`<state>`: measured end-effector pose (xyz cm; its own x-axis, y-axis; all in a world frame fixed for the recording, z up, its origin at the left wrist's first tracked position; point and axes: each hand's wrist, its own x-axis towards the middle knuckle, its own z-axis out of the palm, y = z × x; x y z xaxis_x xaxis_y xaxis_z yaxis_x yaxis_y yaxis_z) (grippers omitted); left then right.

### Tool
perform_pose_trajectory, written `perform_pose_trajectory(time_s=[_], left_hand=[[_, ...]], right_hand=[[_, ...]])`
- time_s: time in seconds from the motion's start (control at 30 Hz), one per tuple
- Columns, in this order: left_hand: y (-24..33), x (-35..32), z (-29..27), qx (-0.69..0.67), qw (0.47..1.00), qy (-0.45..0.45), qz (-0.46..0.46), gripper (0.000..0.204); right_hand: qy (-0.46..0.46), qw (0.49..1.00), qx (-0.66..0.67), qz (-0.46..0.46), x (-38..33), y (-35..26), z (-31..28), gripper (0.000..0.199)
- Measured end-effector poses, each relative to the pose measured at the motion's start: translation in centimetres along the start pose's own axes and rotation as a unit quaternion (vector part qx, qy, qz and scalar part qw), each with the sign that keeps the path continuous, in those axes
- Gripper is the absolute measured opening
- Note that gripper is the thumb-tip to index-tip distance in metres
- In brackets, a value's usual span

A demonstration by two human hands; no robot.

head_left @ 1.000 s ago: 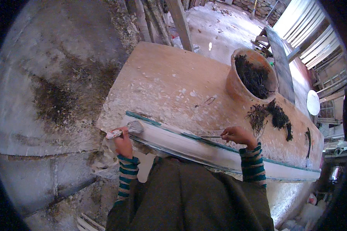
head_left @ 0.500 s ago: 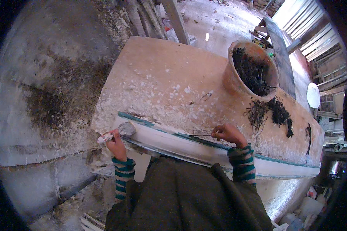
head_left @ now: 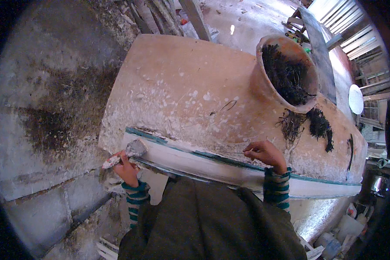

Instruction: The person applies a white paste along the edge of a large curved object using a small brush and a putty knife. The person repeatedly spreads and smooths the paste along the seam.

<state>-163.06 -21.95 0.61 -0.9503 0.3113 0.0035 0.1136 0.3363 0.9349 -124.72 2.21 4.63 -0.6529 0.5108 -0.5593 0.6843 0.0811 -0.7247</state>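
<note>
My left hand is closed round the pale, smeared handle of a scraper. Its broad grey blade lies over the left end of a long white band edged with dark green strips. Farther right, my right hand pinches a thin, straight, stick-like tool between thumb and fingers. The tool points left, just above the upper green strip; whether it touches the surface I cannot tell. Behind the band spreads a large tan clay surface, spattered with white.
A clay pot full of dark, dry, twig-like strands stands tilted at the far right. Loose dark clumps lie below it. A stained wall rises at left; plastic containers sit at lower right.
The scraper and left hand have shifted slightly left and down. My right hand has moved slightly right, and the thin tool's tip now sits farther right. The whole view has shifted a little.
</note>
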Motion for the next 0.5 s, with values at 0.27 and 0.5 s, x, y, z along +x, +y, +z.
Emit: perform_pose_trajectory(time_s=[0.27, 0.5], left_hand=[[1.0, 0.0, 0.4, -0.007, 0.999, -0.005, -0.039, 0.029], [-0.9, 0.4, 0.9, -0.031, 0.998, 0.039, 0.037, 0.030]], right_hand=[[0.030, 0.999, -0.033, -0.007, 1.1, -0.3, 2.7, 0.025], [0.152, 0.986, -0.043, 0.046, -0.6, -0.2, 8.9, 0.030]])
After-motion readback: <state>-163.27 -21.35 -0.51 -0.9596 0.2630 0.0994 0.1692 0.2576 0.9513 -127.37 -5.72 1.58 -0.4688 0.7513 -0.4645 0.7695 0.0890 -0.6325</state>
